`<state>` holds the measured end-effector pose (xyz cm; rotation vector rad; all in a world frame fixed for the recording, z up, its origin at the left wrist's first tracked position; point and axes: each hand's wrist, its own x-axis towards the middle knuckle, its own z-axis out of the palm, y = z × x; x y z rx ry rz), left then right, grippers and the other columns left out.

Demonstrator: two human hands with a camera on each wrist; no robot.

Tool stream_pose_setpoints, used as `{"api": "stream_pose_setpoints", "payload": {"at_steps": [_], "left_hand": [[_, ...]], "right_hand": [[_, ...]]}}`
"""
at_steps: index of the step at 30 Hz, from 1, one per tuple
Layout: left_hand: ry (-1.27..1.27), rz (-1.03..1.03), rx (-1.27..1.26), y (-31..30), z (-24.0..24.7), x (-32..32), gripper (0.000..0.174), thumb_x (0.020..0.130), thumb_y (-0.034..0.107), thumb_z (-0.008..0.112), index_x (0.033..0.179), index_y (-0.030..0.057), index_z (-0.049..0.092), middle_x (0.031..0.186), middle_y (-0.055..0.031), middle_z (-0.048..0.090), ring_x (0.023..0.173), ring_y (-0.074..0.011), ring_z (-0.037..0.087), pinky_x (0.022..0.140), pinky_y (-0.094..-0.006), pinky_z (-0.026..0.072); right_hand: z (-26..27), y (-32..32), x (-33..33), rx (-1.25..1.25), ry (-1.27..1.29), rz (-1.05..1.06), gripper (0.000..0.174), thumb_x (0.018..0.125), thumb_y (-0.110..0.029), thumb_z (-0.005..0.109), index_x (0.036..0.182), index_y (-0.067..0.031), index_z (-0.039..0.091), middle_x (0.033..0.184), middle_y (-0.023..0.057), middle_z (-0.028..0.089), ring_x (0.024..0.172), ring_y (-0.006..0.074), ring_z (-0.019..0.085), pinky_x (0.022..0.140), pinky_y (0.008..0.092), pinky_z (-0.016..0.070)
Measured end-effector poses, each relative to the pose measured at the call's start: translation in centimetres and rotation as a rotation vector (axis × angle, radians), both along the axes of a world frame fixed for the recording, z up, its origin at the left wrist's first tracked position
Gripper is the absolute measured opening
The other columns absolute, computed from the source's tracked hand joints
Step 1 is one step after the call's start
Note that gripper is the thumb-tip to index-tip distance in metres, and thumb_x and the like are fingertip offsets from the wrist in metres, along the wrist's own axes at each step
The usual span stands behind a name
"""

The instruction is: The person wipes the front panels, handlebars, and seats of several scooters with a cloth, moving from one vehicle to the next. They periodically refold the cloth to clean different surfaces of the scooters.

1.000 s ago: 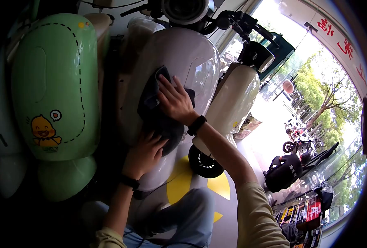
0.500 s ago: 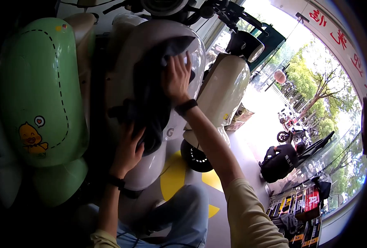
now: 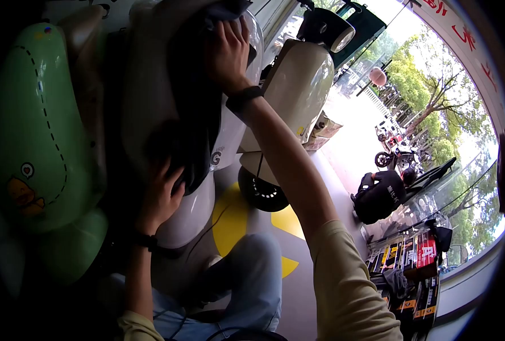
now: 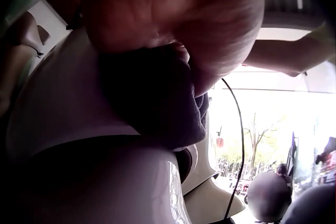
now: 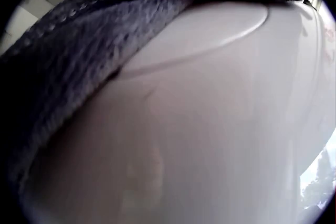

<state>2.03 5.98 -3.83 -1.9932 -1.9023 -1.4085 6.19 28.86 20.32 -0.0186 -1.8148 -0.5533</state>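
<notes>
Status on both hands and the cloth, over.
Right hand presses dark cloth high on white scooter. Left hand grips its lower end. Nothing blocking.

The cloth (image 3: 192, 96) lies on the scooter (image 3: 191, 219), beneath the right grip (image 3: 228, 52) above and left grip (image 3: 161, 196) below; a second scooter (image 3: 36, 131) stands leftward.

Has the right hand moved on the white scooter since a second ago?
Yes. The right hand slid the dark cloth up the white scooter's front panel, toward its top.

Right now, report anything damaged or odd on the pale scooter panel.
Nothing stands out: the glossy pale scooter panel shows no scratch or dent where the right hand presses and left hand grips a dark grey cloth.
</notes>
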Motion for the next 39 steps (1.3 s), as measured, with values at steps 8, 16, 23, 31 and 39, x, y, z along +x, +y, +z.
{"api": "stream_pose_setpoints", "payload": {"at_steps": [8, 16, 23, 31, 39], "left_hand": [[0.159, -0.003, -0.175, -0.7, 0.6, -0.1, 0.044, 0.078, 0.006, 0.070, 0.121, 0.0050, 0.067, 0.134, -0.0200, 0.054, 0.130, -0.0435, 0.045, 0.118, -0.0539, 0.0299], [0.260, -0.088, -0.162, -0.4, -1.9, 0.8, 0.040, 0.077, -0.004, 0.064, 0.114, 0.0079, 0.072, 0.130, -0.0109, 0.063, 0.128, -0.0324, 0.051, 0.122, -0.0566, 0.0228], [0.323, -0.075, -0.115, 0.1, -1.6, 1.2, 0.039, 0.078, -0.005, 0.063, 0.113, 0.0083, 0.072, 0.143, -0.0108, 0.055, 0.133, -0.0349, 0.047, 0.121, -0.0565, 0.0233], [0.320, -0.038, -0.071, 1.0, -2.3, 1.9, 0.038, 0.079, -0.002, 0.065, 0.112, 0.0144, 0.074, 0.140, -0.0062, 0.059, 0.127, -0.0248, 0.055, 0.121, -0.0544, 0.0236], [0.398, -0.009, -0.156, -0.8, -1.7, 0.9, 0.027, 0.080, 0.003, 0.057, 0.099, 0.0104, 0.075, 0.117, -0.0044, 0.070, 0.121, -0.0223, 0.059, 0.123, -0.0482, 0.0271]], "right_hand": [[-14.1, -4.5, 3.9, -0.007, -0.226, 0.018, 0.033, 0.075, -0.015, 0.071, 0.106, -0.0046, 0.065, 0.102, 0.0088, 0.068, 0.109, 0.0273, 0.064, 0.118, 0.0573, 0.0274], [-23.1, -1.1, 8.9, -0.608, 0.298, -0.110, 0.038, 0.083, -0.006, 0.062, 0.118, 0.0053, 0.059, 0.119, 0.0227, 0.062, 0.123, 0.0451, 0.051, 0.117, 0.0561, 0.0264], [-32.3, 4.1, 13.3, -1.349, 0.558, 0.200, 0.034, 0.103, -0.014, 0.045, 0.131, 0.0032, 0.054, 0.119, 0.0195, 0.067, 0.099, 0.0267, 0.066, 0.089, 0.0335, 0.0515], [-31.7, -1.6, 12.8, -1.318, 0.422, 0.021, 0.024, 0.102, -0.015, 0.042, 0.115, 0.0010, 0.056, 0.106, 0.0173, 0.062, 0.099, 0.0271, 0.060, 0.090, 0.0377, 0.0472], [-25.7, -8.1, 10.0, -0.593, -0.153, -0.042, 0.022, 0.077, 0.006, 0.062, 0.098, 0.0021, 0.061, 0.103, 0.0160, 0.065, 0.109, 0.0339, 0.060, 0.120, 0.0563, 0.0269]]}}
